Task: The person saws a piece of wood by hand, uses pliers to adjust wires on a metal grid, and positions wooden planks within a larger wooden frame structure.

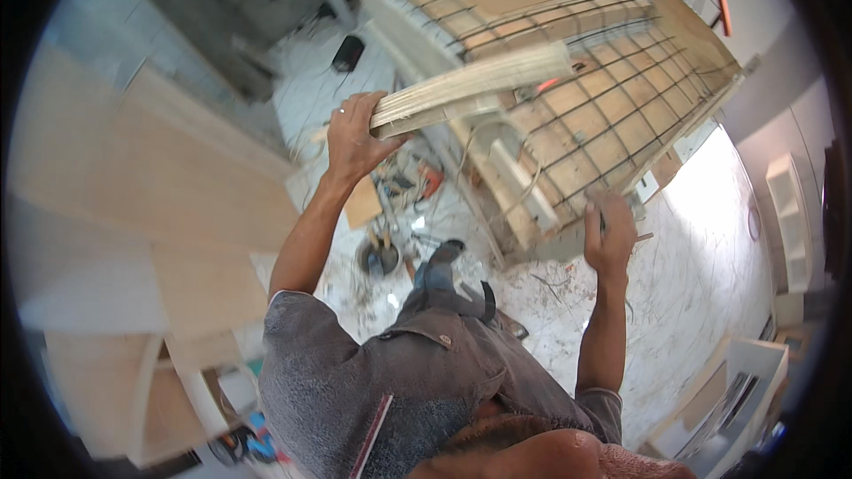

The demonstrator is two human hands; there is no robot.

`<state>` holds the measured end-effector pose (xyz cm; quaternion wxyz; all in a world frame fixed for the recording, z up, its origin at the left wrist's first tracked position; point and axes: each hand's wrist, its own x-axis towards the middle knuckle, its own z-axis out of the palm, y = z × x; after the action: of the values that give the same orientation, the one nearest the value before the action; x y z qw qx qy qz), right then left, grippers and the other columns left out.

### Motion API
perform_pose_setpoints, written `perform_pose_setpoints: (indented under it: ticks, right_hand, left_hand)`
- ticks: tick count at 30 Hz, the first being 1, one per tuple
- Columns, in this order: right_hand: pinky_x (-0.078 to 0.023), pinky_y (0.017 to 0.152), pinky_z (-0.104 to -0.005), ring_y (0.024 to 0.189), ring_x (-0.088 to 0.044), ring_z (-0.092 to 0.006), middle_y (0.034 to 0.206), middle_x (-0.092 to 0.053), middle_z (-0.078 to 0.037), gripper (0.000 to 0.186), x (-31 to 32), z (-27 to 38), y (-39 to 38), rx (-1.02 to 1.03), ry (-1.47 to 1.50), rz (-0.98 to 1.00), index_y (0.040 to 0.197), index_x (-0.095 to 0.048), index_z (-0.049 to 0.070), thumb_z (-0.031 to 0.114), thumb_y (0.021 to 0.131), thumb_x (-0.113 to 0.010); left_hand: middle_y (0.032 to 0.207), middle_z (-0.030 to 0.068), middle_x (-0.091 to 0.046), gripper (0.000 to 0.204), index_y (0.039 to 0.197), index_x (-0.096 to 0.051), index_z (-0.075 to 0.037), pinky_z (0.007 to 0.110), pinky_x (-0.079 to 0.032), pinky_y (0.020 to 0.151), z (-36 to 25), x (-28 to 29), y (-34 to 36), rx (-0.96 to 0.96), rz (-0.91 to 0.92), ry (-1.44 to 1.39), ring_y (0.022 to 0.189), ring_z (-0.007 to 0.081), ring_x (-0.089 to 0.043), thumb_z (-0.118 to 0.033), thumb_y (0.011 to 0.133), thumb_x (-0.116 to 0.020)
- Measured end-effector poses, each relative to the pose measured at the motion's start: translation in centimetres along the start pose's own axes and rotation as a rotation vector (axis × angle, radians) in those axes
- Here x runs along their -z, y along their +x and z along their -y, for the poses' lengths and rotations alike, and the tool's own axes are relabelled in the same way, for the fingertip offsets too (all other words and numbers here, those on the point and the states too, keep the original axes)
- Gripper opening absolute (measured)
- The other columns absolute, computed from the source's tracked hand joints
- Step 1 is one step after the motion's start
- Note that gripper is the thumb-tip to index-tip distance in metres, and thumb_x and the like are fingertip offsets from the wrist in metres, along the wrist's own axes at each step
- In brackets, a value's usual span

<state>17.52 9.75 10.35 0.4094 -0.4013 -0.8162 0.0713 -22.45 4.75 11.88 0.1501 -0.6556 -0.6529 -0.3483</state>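
A long strip of light plywood (470,86), its layered edge showing, reaches from my left hand (357,137) toward the wooden form at upper right. My left fingers are wrapped round its near end. The strip's far end lies over a dark wire mesh (612,115) on that form. At the form's near right corner is my right hand (611,232), with its fingers curled closed. A thin brownish stick end (645,237) shows beside it, but what the fingers hold is partly hidden and blurred.
A bucket with tools (379,257) stands on the littered marble-look floor, near an orange tool (431,180). Large wooden panels (177,168) rise on the left. A black cylinder (349,54) lies farther back. An open wooden box (728,399) is at lower right.
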Motion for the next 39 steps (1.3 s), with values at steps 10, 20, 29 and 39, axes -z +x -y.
perform_pose_setpoints:
  ticks: [10, 20, 29, 39]
  right_hand:
    - [-0.044, 0.092, -0.0402, 0.105, -0.058, -0.0329, 0.113, -0.062, -0.019, 0.03, -1.4, -2.1, -0.5, -0.089, -0.029, 0.195, 0.114, -0.063, 0.006, 0.025, 0.093, -0.054]
    - [-0.032, 0.108, -0.0401, 0.133, -0.037, -0.03, 0.147, -0.032, -0.019, 0.069, -11.3, 13.7, -23.7, -0.122, 0.534, 1.163, 0.145, -0.027, 0.005, 0.022, 0.088, -0.064]
    - [-0.046, 0.091, -0.035, 0.107, -0.056, -0.0246, 0.124, -0.052, -0.02, 0.072, -20.5, 21.3, -48.2, -0.567, 0.562, 1.216, 0.139, -0.029, -0.006, 0.024, 0.086, -0.068]
    - [-0.05, 0.09, -0.0403, 0.101, -0.061, -0.0263, 0.113, -0.06, -0.014, 0.047, -17.9, 25.6, -59.9, -1.532, 1.106, 1.052, 0.123, -0.048, -0.005, 0.023, 0.089, -0.063]
  left_hand:
    - [0.13, 0.0157, -0.051, 0.081, 0.139, -0.035, 0.004, 0.034, -0.037, 0.102, -7.7, 9.2, -28.0, 1.015, -0.039, -0.97, 0.119, 0.0237, -0.05, -0.024, 0.074, -0.074]
    - [0.125, 0.0157, -0.052, 0.082, 0.144, -0.027, 0.0, 0.03, -0.042, 0.094, -14.7, 0.9, -45.7, 1.477, -0.442, -1.168, 0.113, 0.0215, -0.05, -0.036, 0.084, -0.071]
    - [0.131, 0.0112, -0.049, 0.063, 0.144, -0.03, -0.006, 0.03, -0.042, 0.095, -18.0, -1.5, -64.8, 1.715, -0.81, -1.645, 0.114, 0.0181, -0.05, -0.042, 0.096, -0.048]
    - [0.137, 0.009, -0.045, 0.056, 0.147, -0.024, -0.006, 0.032, -0.04, 0.1, -18.2, 6.8, -76.7, 1.851, -0.651, -1.907, 0.12, 0.0195, -0.048, -0.019, 0.098, -0.048]
